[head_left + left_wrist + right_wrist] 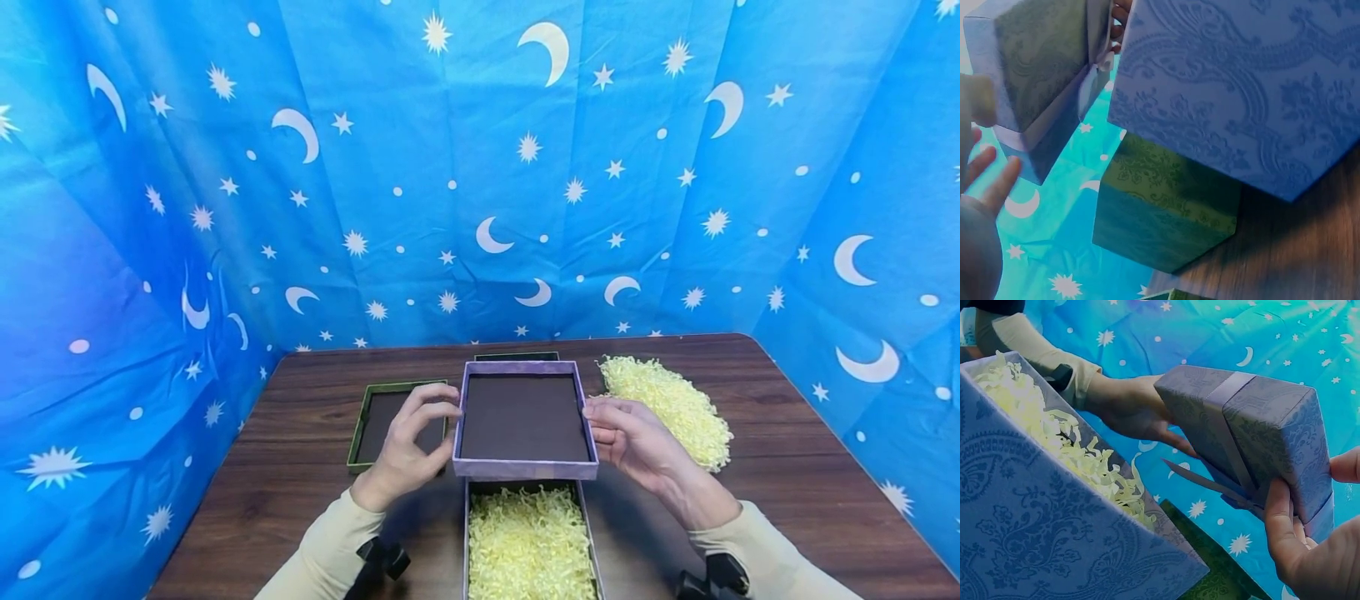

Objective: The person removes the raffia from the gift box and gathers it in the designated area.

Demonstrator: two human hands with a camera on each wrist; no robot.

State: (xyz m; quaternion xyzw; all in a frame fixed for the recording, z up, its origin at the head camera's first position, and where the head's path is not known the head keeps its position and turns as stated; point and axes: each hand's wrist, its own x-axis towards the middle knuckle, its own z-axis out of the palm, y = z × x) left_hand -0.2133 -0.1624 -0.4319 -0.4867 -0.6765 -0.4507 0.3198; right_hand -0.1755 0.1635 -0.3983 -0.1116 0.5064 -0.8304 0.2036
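A purple patterned box lid [525, 468] is raised above its box, its dark inside facing the head camera. My right hand [637, 437] pinches its right edge; the right wrist view shows the ribbon and bow on the lid's [1254, 419] outside. At the opposite edge my left hand [411, 442] has its fingers spread, fingertips right at the side of the lid. Under the lid stands the purple box [1229, 94], filled with pale yellow shredded paper [528, 546].
A green-rimmed lid or tray [375, 417] with a dark inside lies behind my left hand. Another green box [1166, 194] stands behind the purple one. Loose yellow shredded paper [667, 408] is heaped at right on the wooden table [262, 492]. A blue star-and-moon cloth [450, 167] hangs around.
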